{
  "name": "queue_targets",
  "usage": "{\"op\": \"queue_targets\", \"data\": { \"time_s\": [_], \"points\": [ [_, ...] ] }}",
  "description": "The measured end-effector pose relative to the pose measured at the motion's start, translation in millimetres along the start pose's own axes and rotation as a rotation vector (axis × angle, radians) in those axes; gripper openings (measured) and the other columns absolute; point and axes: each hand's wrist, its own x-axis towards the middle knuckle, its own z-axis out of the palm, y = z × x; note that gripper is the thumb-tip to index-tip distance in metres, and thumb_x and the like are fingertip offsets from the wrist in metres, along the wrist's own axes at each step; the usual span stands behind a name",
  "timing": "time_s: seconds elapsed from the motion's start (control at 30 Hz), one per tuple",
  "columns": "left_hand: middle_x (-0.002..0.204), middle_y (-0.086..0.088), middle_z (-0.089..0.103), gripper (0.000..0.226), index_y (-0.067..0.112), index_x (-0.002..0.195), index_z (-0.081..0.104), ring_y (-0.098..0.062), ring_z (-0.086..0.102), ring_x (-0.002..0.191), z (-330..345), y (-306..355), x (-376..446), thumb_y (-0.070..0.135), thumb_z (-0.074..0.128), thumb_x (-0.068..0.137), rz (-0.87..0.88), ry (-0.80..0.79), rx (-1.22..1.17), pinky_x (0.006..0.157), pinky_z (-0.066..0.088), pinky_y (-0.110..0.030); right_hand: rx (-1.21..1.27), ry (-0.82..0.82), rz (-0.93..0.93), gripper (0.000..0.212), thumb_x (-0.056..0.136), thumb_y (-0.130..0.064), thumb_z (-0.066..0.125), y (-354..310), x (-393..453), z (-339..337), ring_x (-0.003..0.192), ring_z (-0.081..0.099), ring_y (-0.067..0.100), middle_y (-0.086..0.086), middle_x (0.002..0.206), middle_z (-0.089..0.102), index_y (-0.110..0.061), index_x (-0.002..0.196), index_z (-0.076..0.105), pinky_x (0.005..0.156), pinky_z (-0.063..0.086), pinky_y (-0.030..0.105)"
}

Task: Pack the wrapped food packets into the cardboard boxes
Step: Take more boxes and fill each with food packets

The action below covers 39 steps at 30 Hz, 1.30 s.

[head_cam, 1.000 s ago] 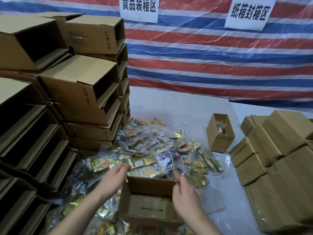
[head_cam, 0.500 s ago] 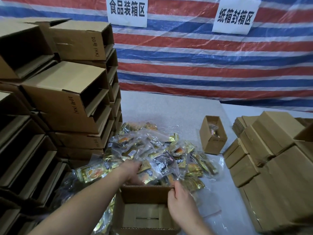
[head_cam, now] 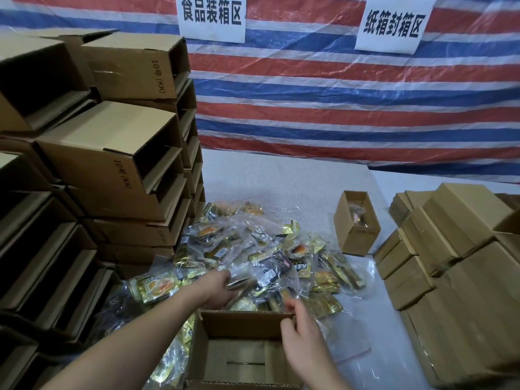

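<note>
Open cardboard box [head_cam: 242, 358] sits on the counter [head_cam: 281, 175] directly under both hands, nothing inside. Left hand [head_cam: 218, 287] reaches just past the box's far wall, fingers curled onto a packet at the near edge of the packet pile [head_cam: 253, 254]. Right hand [head_cam: 302, 330] rests on the far-right rim, fingers loosely bent, pinching the cardboard edge. Stacked empty boxes [head_cam: 107, 164] left of the left hand.

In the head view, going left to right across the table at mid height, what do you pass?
Stacked open boxes → pile of wrapped packets → small open box holding a few packets → stacks of closed boxes.
</note>
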Motion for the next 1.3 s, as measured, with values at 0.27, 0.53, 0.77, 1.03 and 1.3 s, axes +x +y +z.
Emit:
{"op": "queue_targets", "data": {
  "time_s": [0.27, 0.53, 0.77, 1.03, 1.3],
  "points": [
    [0.107, -0.009, 0.068, 0.025, 0.015, 0.113, 0.059, -0.019, 0.07, 0.083, -67, 7, -52, 0.036, 0.052, 0.101, 0.047, 0.002, -0.745, 0.068, 0.058, -0.026, 0.364, 0.042, 0.083, 0.021, 0.106, -0.029, 0.042, 8, 6, 8, 0.122, 0.047, 0.008, -0.016, 0.125, 0.055, -0.033, 0.107, 0.062, 0.088, 0.035, 0.022],
    [0.119, -0.02, 0.069, 0.073, 0.005, 0.127, 0.059, -0.037, 0.067, 0.109, -97, 43, -107, 0.052, 0.078, 0.074, 0.142, -0.21, -1.416, 0.086, 0.057, -0.047, 0.341, 0.047, 0.167, 0.028, 0.107, -0.038, 0.035, 4, 2, 31, 0.102, 0.052, 0.006, -0.02, 0.108, 0.055, -0.032, 0.102, 0.061, 0.081, 0.034, 0.024],
    [0.101, -0.02, 0.069, 0.044, -0.003, 0.12, 0.063, -0.029, 0.069, 0.083, -69, 64, -126, 0.02, 0.073, 0.085, 0.154, -0.312, -1.545, 0.075, 0.06, -0.039, 0.418, 0.061, 0.18, 0.047, 0.108, -0.041, 0.029, 7, 6, 19, 0.133, 0.044, 0.016, -0.003, 0.142, 0.053, -0.017, 0.139, 0.054, 0.11, 0.031, 0.03],
    [0.115, -0.012, 0.071, 0.032, 0.007, 0.104, 0.075, -0.028, 0.061, 0.114, -60, 80, -128, 0.028, 0.074, 0.079, 0.101, -0.192, -1.519, 0.1, 0.048, -0.043, 0.412, 0.064, 0.138, 0.045, 0.107, -0.044, 0.03, 3, 4, 7, 0.13, 0.049, 0.018, -0.002, 0.138, 0.057, -0.021, 0.139, 0.053, 0.112, 0.034, 0.038],
    [0.089, -0.014, 0.072, 0.03, 0.005, 0.11, 0.066, -0.027, 0.07, 0.075, -56, 89, -133, 0.02, 0.065, 0.084, 0.058, -0.268, -1.614, 0.075, 0.06, -0.044, 0.515, 0.136, 0.067, 0.046, 0.101, -0.05, 0.033, -9, 5, -8, 0.12, 0.056, 0.016, 0.0, 0.128, 0.062, -0.021, 0.127, 0.059, 0.094, 0.043, 0.032]
  ]
}}
